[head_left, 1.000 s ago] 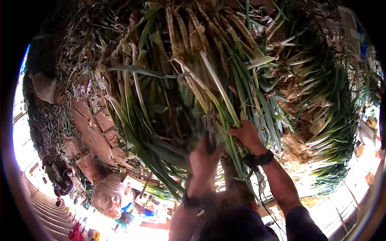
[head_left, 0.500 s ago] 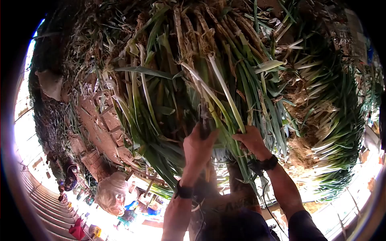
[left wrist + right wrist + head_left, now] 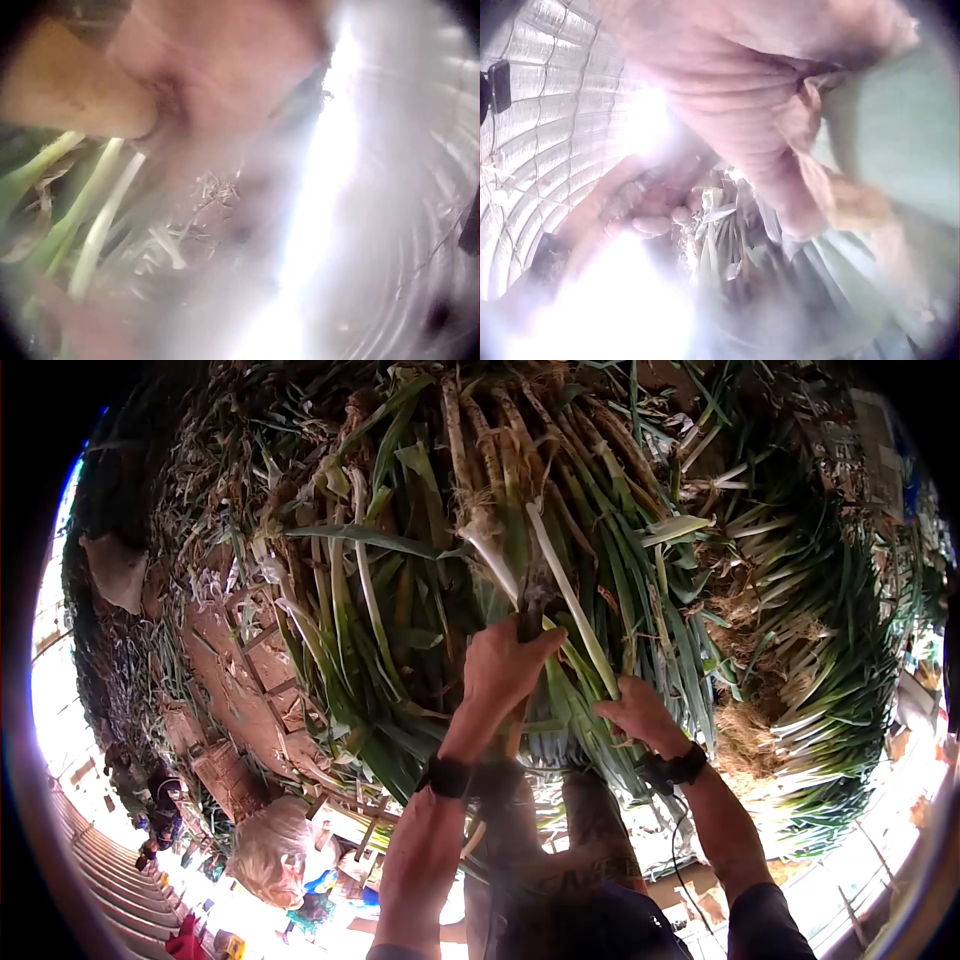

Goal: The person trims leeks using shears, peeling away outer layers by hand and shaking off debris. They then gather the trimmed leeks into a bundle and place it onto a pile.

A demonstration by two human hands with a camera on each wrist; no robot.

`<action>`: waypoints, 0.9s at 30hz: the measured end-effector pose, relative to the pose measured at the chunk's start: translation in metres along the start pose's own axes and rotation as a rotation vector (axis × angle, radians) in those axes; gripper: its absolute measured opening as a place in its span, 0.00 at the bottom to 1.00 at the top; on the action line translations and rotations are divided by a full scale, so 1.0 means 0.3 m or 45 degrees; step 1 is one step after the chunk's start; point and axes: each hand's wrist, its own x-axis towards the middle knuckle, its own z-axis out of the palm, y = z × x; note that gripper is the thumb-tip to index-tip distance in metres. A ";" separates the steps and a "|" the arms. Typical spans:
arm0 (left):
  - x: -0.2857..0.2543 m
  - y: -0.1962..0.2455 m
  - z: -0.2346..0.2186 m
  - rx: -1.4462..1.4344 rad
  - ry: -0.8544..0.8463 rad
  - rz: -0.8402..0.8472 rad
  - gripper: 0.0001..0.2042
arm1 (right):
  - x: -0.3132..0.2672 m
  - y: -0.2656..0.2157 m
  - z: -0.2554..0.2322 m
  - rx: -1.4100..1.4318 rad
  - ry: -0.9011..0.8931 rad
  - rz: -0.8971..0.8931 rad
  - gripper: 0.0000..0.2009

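Observation:
In the head view, my left hand grips a tool with a dark upper part; its tan handle shows in the left wrist view. The tool lies against green-white stalks, and whether it touches them is unclear. To the right, my right hand holds the leafy part of a long-stemmed plant, whose pale stalk points up and away. In the right wrist view, curled fingers of the right hand surround broad green leaves, with a dry brown strip beside them.
Loose long-stemmed plants lie around both hands. A long row of plants with white stems and green tops runs down the right. At lower left are a brick-like block and a person in a pale head covering.
My left hand with the tool has moved up along the stalks and slightly right. My right hand has shifted a little right and down, still holding the plant.

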 end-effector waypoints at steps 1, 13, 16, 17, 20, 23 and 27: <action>-0.006 -0.020 -0.002 -0.015 0.002 -0.002 0.26 | 0.001 0.001 -0.008 -0.015 -0.001 0.001 0.15; -0.516 -0.527 -0.125 -0.499 0.233 0.007 0.32 | -0.427 -0.659 0.092 0.072 0.128 -0.174 0.14; -0.644 -0.708 -0.229 -0.753 0.529 -0.081 0.34 | -0.517 -0.914 0.253 0.136 0.090 -0.358 0.15; -0.669 -0.862 -0.212 -0.900 0.619 -0.075 0.35 | -0.525 -0.984 0.316 0.145 0.006 -0.507 0.14; -0.827 -0.971 -0.391 -1.158 0.991 -0.109 0.33 | -0.527 -1.190 0.606 0.228 -0.328 -0.674 0.17; -0.998 -1.151 -0.475 -1.081 1.299 -0.340 0.30 | -0.474 -1.329 0.987 0.363 -0.638 -0.734 0.13; -1.283 -1.420 -0.445 -0.877 1.516 -0.627 0.33 | -0.253 -1.220 1.597 0.483 -0.700 -0.642 0.12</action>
